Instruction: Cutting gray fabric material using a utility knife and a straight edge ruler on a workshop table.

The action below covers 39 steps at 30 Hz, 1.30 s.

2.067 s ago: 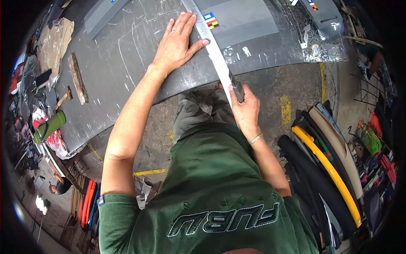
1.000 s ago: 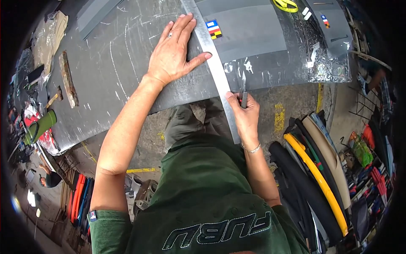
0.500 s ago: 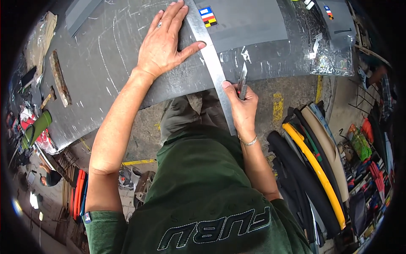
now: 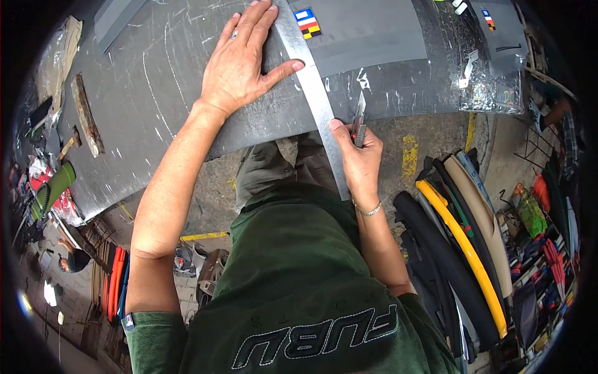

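Observation:
A long metal ruler (image 4: 313, 87) lies across the dark work table, its near end jutting past the front edge towards my body. My left hand (image 4: 240, 68) is spread flat, fingertips beside the ruler's far part and thumb resting on the metal. In my right hand (image 4: 361, 156) is a utility knife (image 4: 359, 121), blade pointing away from me; the thumb of that hand touches the ruler's right edge just off the table. Right of the ruler lies a grey sheet (image 4: 374, 43) with a small coloured flag patch (image 4: 306, 23) near its left edge.
A wooden strip (image 4: 87, 115) and a hammer (image 4: 71, 143) lie on the table (image 4: 149, 124) at left. Clear plastic (image 4: 492, 93) covers its right end. Rolls of material, one yellow (image 4: 467, 249), stand on the floor at right. Another person (image 4: 75, 260) is far off at left.

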Each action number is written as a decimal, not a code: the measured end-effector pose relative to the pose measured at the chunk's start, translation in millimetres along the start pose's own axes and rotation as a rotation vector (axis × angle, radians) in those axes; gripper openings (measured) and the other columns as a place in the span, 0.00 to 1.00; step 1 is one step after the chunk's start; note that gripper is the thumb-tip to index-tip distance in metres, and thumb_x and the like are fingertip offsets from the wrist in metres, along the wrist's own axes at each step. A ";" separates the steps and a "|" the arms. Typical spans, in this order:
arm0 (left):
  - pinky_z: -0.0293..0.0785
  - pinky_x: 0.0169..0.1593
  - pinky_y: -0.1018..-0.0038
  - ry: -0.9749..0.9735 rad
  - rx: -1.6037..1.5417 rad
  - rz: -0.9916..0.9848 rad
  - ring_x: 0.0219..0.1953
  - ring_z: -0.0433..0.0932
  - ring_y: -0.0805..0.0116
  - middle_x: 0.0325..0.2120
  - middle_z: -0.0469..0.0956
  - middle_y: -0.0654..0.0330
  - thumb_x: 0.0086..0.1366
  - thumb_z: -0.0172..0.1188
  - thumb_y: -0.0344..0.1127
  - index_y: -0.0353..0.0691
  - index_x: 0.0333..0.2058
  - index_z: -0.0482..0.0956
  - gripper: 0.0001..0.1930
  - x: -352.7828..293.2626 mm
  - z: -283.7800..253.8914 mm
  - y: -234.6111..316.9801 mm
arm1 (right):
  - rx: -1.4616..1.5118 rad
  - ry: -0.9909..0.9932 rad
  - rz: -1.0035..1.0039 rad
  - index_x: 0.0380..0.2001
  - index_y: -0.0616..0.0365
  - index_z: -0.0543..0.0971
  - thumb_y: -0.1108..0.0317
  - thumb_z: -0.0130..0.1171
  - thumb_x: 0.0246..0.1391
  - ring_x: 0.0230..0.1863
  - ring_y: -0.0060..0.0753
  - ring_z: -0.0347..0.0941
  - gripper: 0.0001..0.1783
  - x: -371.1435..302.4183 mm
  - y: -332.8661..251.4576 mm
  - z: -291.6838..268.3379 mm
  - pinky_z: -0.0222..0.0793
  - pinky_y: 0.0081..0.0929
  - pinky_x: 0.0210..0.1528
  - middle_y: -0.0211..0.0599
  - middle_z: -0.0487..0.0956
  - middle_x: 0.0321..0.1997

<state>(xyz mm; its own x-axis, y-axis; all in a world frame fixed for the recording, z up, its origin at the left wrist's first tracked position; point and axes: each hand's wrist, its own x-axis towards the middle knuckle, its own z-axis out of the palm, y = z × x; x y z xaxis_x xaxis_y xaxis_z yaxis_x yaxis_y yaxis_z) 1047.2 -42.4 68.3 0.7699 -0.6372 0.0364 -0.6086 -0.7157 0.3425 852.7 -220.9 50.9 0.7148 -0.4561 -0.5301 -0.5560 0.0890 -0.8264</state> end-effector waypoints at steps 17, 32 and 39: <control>0.50 0.76 0.54 0.322 -0.206 0.230 0.73 0.58 0.50 0.70 0.61 0.45 0.62 0.62 0.64 0.33 0.69 0.61 0.48 2.2 24.2 -13.4 | -0.015 -0.010 0.004 0.23 0.59 0.79 0.60 0.72 0.59 0.26 0.11 0.57 0.18 2.0 -4.1 0.5 0.55 0.18 0.28 0.14 0.68 0.21; 0.49 0.77 0.53 0.103 -0.011 0.018 0.74 0.57 0.53 0.72 0.59 0.51 0.59 0.65 0.68 0.35 0.69 0.61 0.51 -3.1 10.4 -7.2 | -0.035 0.028 -0.074 0.23 0.60 0.78 0.62 0.71 0.60 0.26 0.11 0.57 0.17 -2.6 3.0 1.1 0.55 0.19 0.28 0.15 0.69 0.21; 0.50 0.77 0.55 0.114 0.007 0.022 0.73 0.60 0.55 0.70 0.61 0.49 0.58 0.65 0.69 0.34 0.68 0.63 0.51 -2.3 10.3 -7.5 | -0.063 0.021 -0.099 0.24 0.61 0.79 0.62 0.71 0.60 0.26 0.11 0.57 0.17 -2.0 5.4 0.5 0.55 0.18 0.28 0.15 0.69 0.22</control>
<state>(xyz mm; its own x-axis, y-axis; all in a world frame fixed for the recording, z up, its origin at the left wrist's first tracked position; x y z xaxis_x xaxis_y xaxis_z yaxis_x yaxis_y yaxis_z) 1048.0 -38.5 56.0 0.7727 -0.6165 0.1509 -0.6269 -0.7041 0.3334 848.5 -219.1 47.3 0.7590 -0.4785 -0.4415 -0.5089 -0.0130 -0.8607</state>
